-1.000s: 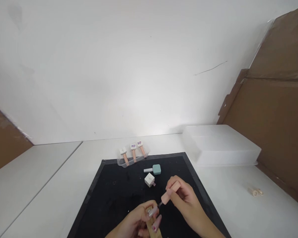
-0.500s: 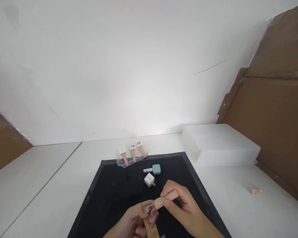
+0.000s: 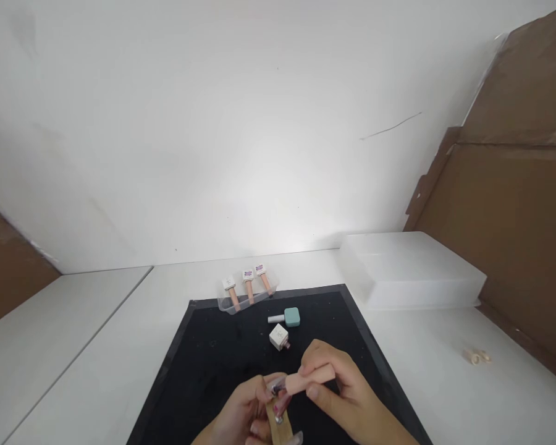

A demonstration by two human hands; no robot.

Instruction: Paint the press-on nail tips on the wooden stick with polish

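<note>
1. Right hand (image 3: 338,389) pinches the peach brush cap (image 3: 309,378) between thumb and fingers. A second ago the cap stood steeply, top toward 1 o'clock; now it lies nearly flat, with its brush end at 9 o'clock.
2. The cap has also come in and down toward the left hand (image 3: 248,414). Its brush end now meets the left fingertips, where there was a visible gap before.
3. Left hand is closed around a tan stick (image 3: 278,426) carrying a nail tip. The grip is unchanged over the last second, though the stick sits a little lower in frame.
4. Read: the brush has gone from approach to contact, so a stroke on the tip looks under way. Bristles are too small to confirm.
5. Work spot: bottom centre of the black mat (image 3: 213,364), 6 o'clock from the bottles.
6. Nothing else has moved:
   - white square bottle (image 3: 279,337) and teal bottle (image 3: 291,317) are at 12 o'clock of the hands, apart from both.
   - clear tray (image 3: 227,305) with three peach-handled bottles is on the mat's far edge.
   - translucent box (image 3: 412,272) is at 2 o'clock on the white table (image 3: 97,346).
   - small beige bits (image 3: 476,356) are at 3 o'clock.
</note>
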